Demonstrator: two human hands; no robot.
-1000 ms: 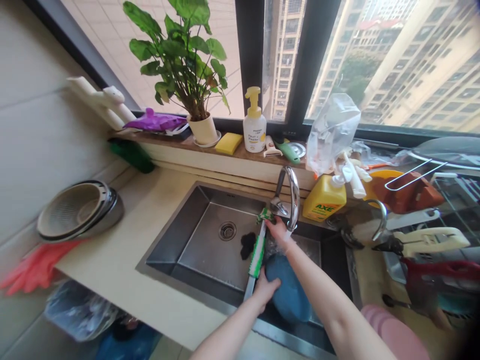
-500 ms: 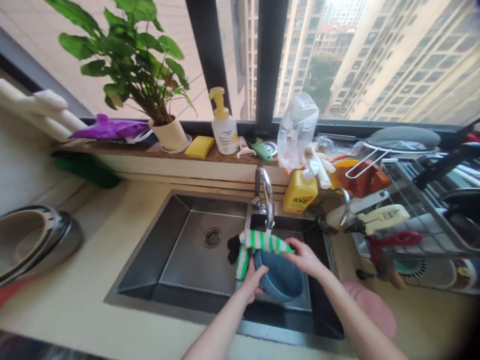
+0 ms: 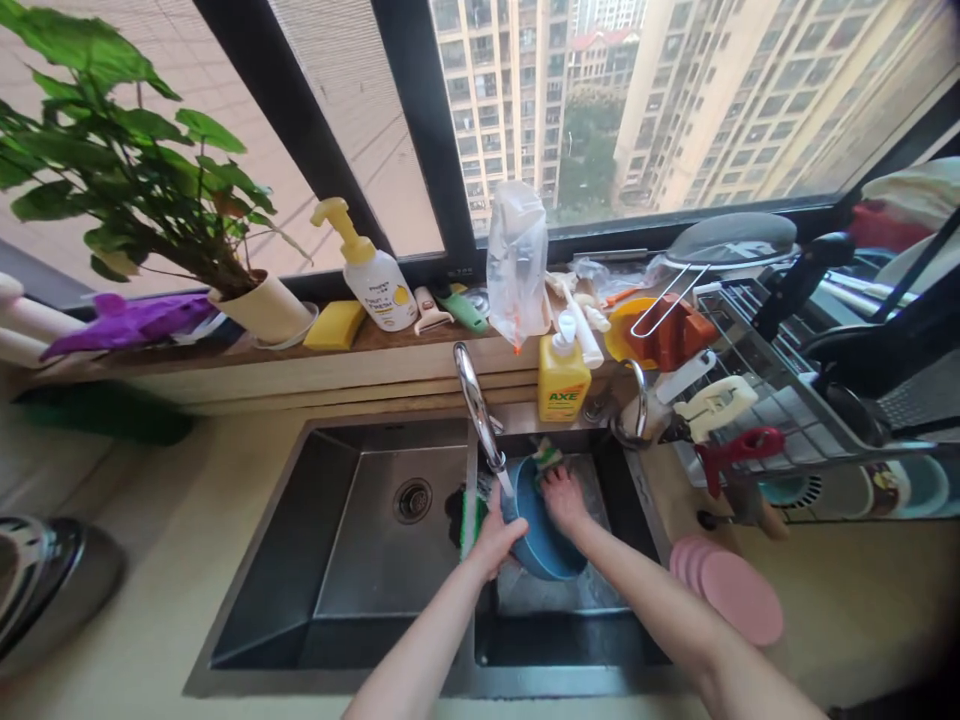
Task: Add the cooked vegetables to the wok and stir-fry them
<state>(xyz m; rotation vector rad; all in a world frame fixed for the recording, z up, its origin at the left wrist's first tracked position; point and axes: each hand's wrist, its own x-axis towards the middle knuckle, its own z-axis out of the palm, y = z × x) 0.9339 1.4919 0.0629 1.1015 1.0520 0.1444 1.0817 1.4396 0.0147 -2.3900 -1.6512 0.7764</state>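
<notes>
My left hand (image 3: 499,535) grips the near left rim of a blue bowl (image 3: 551,550), thumb over the edge. The bowl is tilted in the right basin of the sink (image 3: 480,650). Bunched under the fingers of my right hand (image 3: 564,498) is a green-and-white striped dishcloth (image 3: 547,455), pressed at the bowl's far right rim. From the chrome faucet (image 3: 476,405) water runs down by the bowl's left side. Another green-striped cloth (image 3: 471,520) hangs over the basin divider beside my left hand, with something black next to it.
Behind the faucet stands a yellow AXE soap bottle (image 3: 564,385). To the right are a wire dish rack (image 3: 780,400) and several pink discs (image 3: 739,595). The ledge holds a pump bottle (image 3: 379,285), a yellow sponge (image 3: 335,325) and a potted plant (image 3: 266,305).
My right hand has brought the striped cloth from above the bowl to its far right rim, bunching it up. The bowl now tilts under the faucet. The camera view has turned right.
</notes>
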